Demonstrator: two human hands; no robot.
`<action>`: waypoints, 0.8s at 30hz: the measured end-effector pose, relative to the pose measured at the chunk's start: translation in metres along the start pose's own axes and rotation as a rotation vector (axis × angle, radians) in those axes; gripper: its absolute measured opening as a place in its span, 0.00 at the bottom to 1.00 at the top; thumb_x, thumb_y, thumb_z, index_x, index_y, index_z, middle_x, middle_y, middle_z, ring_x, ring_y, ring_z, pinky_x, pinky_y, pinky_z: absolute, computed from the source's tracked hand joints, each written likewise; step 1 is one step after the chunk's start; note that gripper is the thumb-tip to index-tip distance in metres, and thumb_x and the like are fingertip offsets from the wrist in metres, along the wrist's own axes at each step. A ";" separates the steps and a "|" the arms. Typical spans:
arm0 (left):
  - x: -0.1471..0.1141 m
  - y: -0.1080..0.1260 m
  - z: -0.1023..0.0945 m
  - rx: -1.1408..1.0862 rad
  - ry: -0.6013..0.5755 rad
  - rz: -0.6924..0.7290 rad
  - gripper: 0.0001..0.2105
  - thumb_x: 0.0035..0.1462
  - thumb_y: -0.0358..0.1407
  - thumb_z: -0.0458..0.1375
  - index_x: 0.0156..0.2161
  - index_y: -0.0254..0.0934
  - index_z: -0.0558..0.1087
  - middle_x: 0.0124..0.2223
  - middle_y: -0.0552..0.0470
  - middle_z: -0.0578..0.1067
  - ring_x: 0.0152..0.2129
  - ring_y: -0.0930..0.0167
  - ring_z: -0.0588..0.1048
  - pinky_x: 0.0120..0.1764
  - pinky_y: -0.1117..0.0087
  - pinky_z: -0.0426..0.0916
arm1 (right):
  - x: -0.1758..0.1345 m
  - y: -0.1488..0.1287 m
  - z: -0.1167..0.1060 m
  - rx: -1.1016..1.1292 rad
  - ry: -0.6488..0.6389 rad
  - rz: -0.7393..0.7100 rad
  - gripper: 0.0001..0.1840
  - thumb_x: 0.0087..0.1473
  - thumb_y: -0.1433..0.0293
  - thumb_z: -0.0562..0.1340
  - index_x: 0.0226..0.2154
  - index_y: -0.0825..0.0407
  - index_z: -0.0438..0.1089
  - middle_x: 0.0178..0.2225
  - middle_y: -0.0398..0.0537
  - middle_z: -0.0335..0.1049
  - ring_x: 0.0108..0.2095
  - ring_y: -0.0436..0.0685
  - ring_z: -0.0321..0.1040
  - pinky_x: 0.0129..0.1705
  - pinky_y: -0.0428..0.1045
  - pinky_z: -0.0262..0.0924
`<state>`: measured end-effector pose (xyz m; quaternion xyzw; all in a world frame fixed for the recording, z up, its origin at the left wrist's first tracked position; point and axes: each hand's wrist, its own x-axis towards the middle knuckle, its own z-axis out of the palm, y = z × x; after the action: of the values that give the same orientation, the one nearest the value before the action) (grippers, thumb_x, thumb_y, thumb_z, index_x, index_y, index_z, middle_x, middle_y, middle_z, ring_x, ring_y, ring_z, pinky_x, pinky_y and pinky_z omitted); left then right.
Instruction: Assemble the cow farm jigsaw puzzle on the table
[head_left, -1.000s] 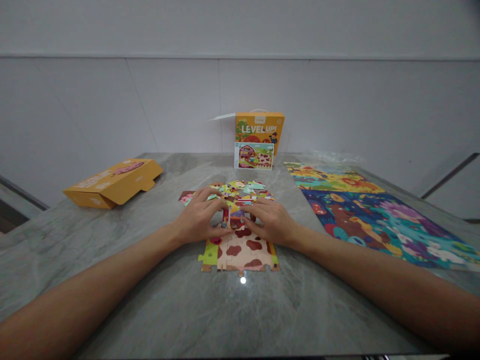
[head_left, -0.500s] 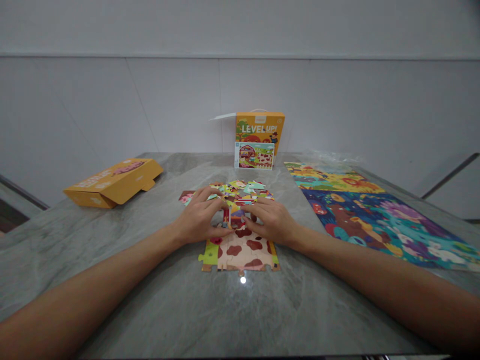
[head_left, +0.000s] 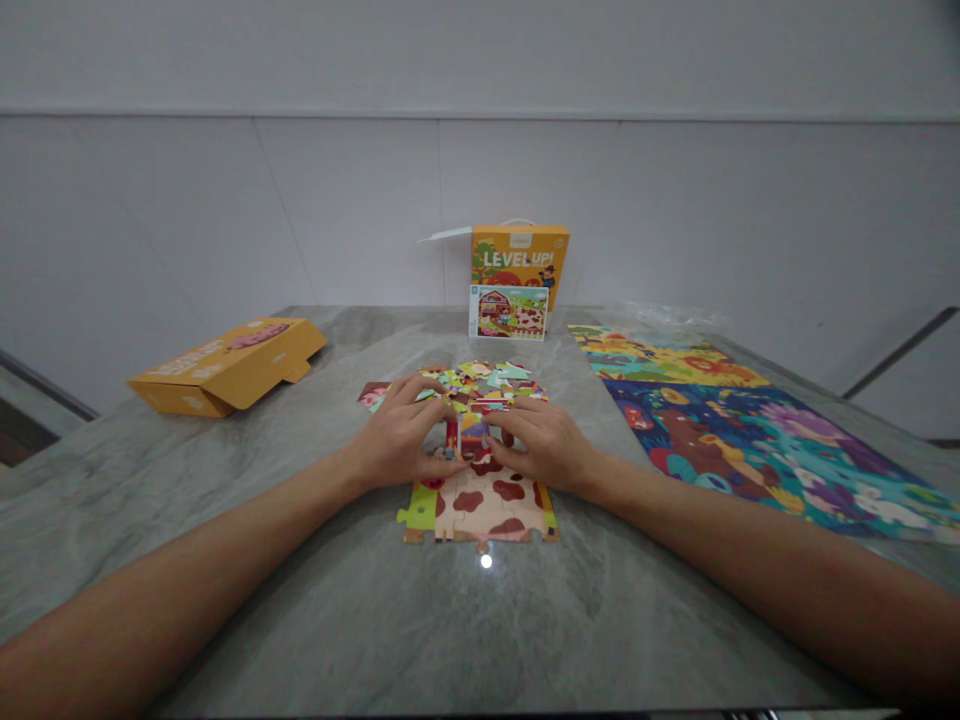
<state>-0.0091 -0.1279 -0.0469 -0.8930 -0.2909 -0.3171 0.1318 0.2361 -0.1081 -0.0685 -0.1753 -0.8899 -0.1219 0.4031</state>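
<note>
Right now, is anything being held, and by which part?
The left hand seems to pinch a puzzle piece by its edges; whether the right hand grips anything is unclear.

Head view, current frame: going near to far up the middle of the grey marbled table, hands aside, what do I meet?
Joined pink-and-brown cow-patterned puzzle section → loose multicoloured puzzle pieces → white-bordered farm picture card → upright orange "LEVEL UP!" box → pale panelled wall.
</note>
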 end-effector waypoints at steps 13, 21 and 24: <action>-0.004 -0.005 -0.010 -0.270 -0.225 0.178 0.25 0.53 0.59 0.60 0.39 0.36 0.73 0.46 0.39 0.74 0.49 0.56 0.70 0.52 0.52 0.66 | -0.001 -0.011 -0.001 0.151 -0.163 -0.153 0.07 0.59 0.69 0.58 0.31 0.53 0.70 0.22 0.43 0.66 0.25 0.51 0.61 0.27 0.47 0.55; -0.001 -0.006 -0.015 -0.377 -0.315 0.210 0.09 0.61 0.31 0.52 0.40 0.38 0.75 0.38 0.46 0.79 0.48 0.60 0.72 0.55 0.52 0.65 | 0.002 -0.026 -0.010 0.205 -0.291 -0.292 0.11 0.59 0.67 0.59 0.26 0.52 0.66 0.21 0.42 0.66 0.23 0.51 0.59 0.26 0.48 0.52; 0.000 -0.005 -0.014 -0.347 -0.335 0.214 0.09 0.57 0.28 0.56 0.39 0.40 0.76 0.38 0.48 0.79 0.47 0.60 0.73 0.55 0.53 0.66 | 0.004 -0.035 -0.012 0.201 -0.298 -0.307 0.11 0.60 0.67 0.58 0.27 0.52 0.67 0.22 0.42 0.67 0.23 0.51 0.61 0.27 0.48 0.54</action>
<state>-0.0190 -0.1302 -0.0364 -0.9680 -0.1538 -0.1941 -0.0404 0.2272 -0.1435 -0.0604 -0.0128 -0.9635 -0.0653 0.2593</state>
